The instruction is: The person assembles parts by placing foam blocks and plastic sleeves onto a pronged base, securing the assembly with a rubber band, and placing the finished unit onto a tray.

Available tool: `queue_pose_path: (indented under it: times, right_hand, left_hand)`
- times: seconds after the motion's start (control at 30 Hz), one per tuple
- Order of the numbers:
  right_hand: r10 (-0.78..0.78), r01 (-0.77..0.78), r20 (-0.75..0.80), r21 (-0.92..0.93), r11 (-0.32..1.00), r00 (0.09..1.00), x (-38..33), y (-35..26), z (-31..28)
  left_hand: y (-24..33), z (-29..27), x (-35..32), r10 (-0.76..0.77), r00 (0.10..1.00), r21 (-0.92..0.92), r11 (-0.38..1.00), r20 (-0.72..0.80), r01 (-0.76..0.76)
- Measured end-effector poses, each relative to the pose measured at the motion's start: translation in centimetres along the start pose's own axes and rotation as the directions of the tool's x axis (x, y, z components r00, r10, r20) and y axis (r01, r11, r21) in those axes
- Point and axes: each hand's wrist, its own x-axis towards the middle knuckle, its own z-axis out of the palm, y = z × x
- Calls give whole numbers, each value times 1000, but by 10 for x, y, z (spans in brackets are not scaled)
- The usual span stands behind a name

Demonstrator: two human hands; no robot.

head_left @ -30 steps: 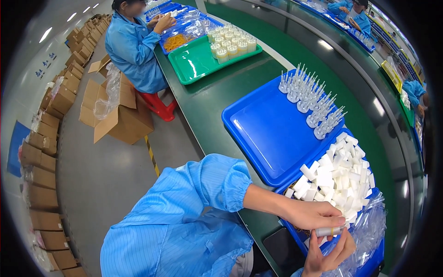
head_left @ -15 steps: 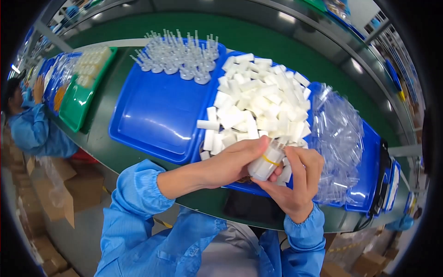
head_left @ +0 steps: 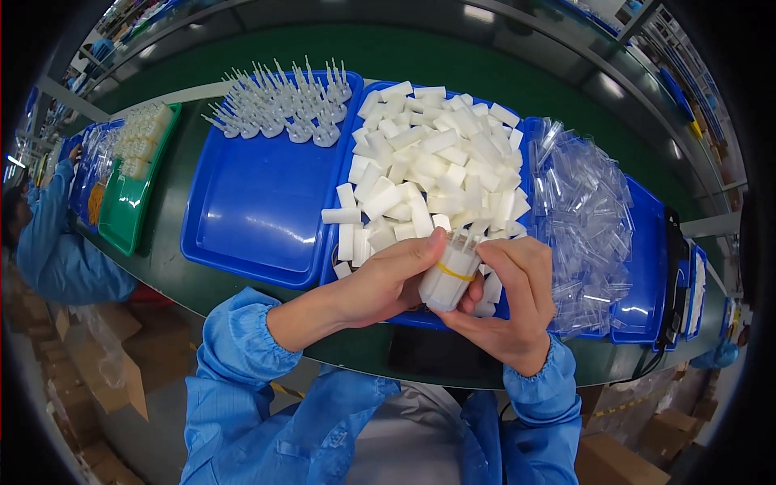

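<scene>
Between my hands is a bundle of clear tubes [head_left: 443,287] with white material inside, tied round by a yellow rubber band [head_left: 457,275]. My left hand [head_left: 373,283] grips it from the left, thumb near its top and the other fingers partly hidden behind it. My right hand [head_left: 516,301] is closed on its right side, with fingertips at the upper rim and the thumb by the base. The bundle stands slightly tilted above the near edge of a blue tray [head_left: 333,250] heaped with white foam-like blocks [head_left: 440,153].
Left of the blocks, a blue tray [head_left: 250,202] holds rows of clear thin-stemmed pieces [head_left: 279,105] at its far end. To the right lies a pile of clear plastic tubes [head_left: 578,218]. A dark flat object [head_left: 428,352] rests near the table edge. Another person [head_left: 69,242] works at far left.
The view has shifted, so the trays sit farther left in the picture. The banded bundle stands a little more upright, with both my hands still around it.
</scene>
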Motion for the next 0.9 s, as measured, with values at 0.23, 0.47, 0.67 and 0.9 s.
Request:
queue_pose_path:
  times: [0.23,0.47,0.67,0.9]
  right_hand:
    - [29,-32,-56,-52,998,998,1,-3,-2]
    - [29,-33,-41,-89,996,999,0,3,-4]
    - [-44,46,19,-115,992,999,0,-1,0]
    - [11,10,101,-210,978,995,-6,-7,0]
  left_hand:
    - [8,7,-7,297,955,473,844,-19,-253]
    - [17,-2,-7,412,905,815,485,106,-317]
    - [30,7,-17,555,832,813,489,-10,-316]
    - [58,-25,-71,847,500,877,369,-180,-309]
